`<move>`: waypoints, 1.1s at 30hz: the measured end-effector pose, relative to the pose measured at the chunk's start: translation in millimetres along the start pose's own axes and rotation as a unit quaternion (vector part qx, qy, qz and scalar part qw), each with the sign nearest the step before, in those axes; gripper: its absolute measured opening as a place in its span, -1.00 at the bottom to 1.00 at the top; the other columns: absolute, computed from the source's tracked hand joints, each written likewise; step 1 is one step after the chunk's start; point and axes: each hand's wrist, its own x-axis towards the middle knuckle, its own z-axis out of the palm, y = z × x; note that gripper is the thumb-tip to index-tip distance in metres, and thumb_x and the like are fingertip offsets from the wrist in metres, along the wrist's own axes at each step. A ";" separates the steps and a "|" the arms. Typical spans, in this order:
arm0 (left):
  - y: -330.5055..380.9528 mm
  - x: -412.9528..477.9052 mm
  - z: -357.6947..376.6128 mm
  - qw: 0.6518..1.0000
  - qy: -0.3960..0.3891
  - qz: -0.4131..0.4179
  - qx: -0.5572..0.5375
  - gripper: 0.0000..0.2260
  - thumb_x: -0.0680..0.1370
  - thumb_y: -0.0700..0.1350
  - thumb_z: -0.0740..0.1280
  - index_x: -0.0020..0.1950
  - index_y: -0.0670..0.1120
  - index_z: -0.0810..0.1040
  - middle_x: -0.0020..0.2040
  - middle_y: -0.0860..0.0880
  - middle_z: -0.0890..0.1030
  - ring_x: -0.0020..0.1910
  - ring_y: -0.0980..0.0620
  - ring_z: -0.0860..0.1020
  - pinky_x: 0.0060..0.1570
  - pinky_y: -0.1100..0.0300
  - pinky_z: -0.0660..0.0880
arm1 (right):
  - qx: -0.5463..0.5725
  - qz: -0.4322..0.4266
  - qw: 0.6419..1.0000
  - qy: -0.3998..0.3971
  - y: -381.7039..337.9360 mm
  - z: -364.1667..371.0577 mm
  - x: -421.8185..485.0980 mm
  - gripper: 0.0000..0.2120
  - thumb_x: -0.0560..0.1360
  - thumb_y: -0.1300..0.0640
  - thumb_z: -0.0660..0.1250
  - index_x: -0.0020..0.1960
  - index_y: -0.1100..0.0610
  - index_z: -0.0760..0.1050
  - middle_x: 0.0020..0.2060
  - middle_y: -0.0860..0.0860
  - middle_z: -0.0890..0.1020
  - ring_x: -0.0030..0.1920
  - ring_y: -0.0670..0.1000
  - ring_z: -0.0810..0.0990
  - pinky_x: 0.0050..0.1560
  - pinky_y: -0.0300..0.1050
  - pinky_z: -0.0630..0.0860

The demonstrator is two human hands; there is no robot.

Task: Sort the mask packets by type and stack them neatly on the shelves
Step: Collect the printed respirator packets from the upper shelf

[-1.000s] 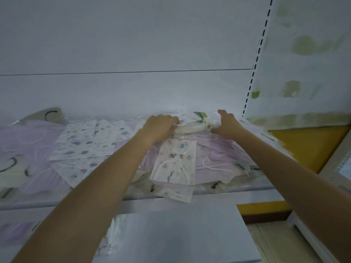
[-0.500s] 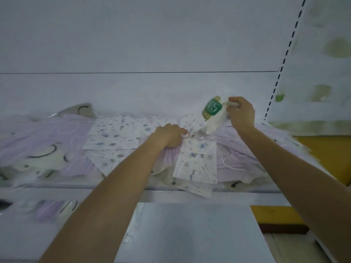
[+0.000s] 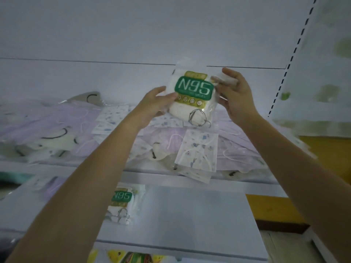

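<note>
Both hands hold one N95 packet [image 3: 193, 95] up in the air above the upper shelf [image 3: 152, 176], its green label facing the person. The left hand [image 3: 155, 105] has its grip closed on the packet's left edge, thumb on the front. The right hand [image 3: 235, 93] pinches the packet's upper right corner between thumb and fingers, the fingers only loosely curled.

The upper shelf, directly below the held packet, carries a loose heap of clear packets: many lilac masks [image 3: 237, 147], too overlapped to count, several white packets with small blue prints [image 3: 197, 150], of which about five can be made out, and a few cream masks with dark ear loops [image 3: 58, 139] at the heap's left end.

On the lower shelf [image 3: 190, 215], below and left of the held packet, lies a small stack of N95 packets [image 3: 123, 204]; how many are in it cannot be told. Under that shelf's front edge, yellow printed packets [image 3: 133, 258] peek out.
</note>
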 end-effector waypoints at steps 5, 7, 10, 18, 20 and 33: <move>-13.6 -56.3 -37.4 0.998 0.037 0.040 -0.032 -0.81 0.50 -0.21 0.38 0.06 -0.04 0.48 -0.05 0.02 0.62 -0.21 0.16 0.62 -0.32 0.31 0.53 | -0.085 0.007 0.996 0.001 17.8 56.3 -29.3 -0.29 0.55 0.25 0.25 0.52 -0.01 -0.11 0.24 0.18 0.43 0.12 0.10 0.57 0.11 0.08 0.56; -20.3 -81.2 -57.4 0.995 0.069 0.054 -0.048 -0.82 0.49 -0.23 0.38 0.02 -0.03 0.47 -0.10 0.06 0.64 -0.22 0.19 0.62 -0.29 0.30 0.54 | -0.129 -0.035 0.991 -0.028 24.0 82.0 -51.1 -0.22 0.57 0.15 0.24 0.52 -0.01 -0.27 0.32 0.15 0.35 0.13 -0.03 0.57 0.16 0.07 0.54; -34.4 -119.9 -96.5 0.992 0.102 0.065 -0.042 -0.80 0.48 -0.23 0.39 0.03 -0.02 0.48 -0.11 0.10 0.66 -0.16 0.16 0.63 -0.23 0.26 0.55 | -0.116 -0.121 0.981 -0.102 29.0 127.0 -86.7 -0.26 0.59 0.27 0.17 0.51 0.10 -0.31 0.49 0.18 0.02 0.05 -0.27 0.59 -0.04 -0.25 0.58; -115.7 -246.3 -225.4 0.998 0.041 -0.043 -0.006 -0.60 0.34 -0.35 0.42 0.09 0.00 0.50 -0.04 0.12 0.68 -0.01 0.12 0.63 -0.02 0.17 0.60 | -0.198 -0.132 0.945 -0.225 105.4 243.4 -196.7 -0.32 0.56 0.12 0.13 0.45 -0.13 -0.27 0.24 0.03 0.42 0.01 -0.16 0.46 -0.02 -0.30 0.49; -148.7 -269.6 -249.5 0.994 0.042 -0.099 -0.008 -0.62 0.39 -0.37 0.38 0.11 -0.02 0.50 -0.04 0.12 0.68 -0.01 0.12 0.63 -0.05 0.20 0.59 | -0.244 -0.118 0.929 -0.250 143.8 256.7 -238.2 -0.40 0.57 0.10 0.13 0.46 -0.06 -0.17 0.20 0.16 0.42 0.01 -0.11 0.38 0.12 -0.30 0.37; -311.1 -244.2 -216.3 0.951 0.076 -0.294 0.060 -0.56 0.49 -0.17 0.41 0.18 -0.08 0.18 0.20 -0.19 0.46 0.10 -0.12 0.53 -0.04 -0.02 0.56 | -0.304 0.294 0.899 -0.115 284.5 226.2 -315.5 -0.22 0.50 0.18 0.35 0.53 -0.01 -0.06 0.42 0.12 0.13 0.36 0.08 0.31 0.25 -0.24 0.32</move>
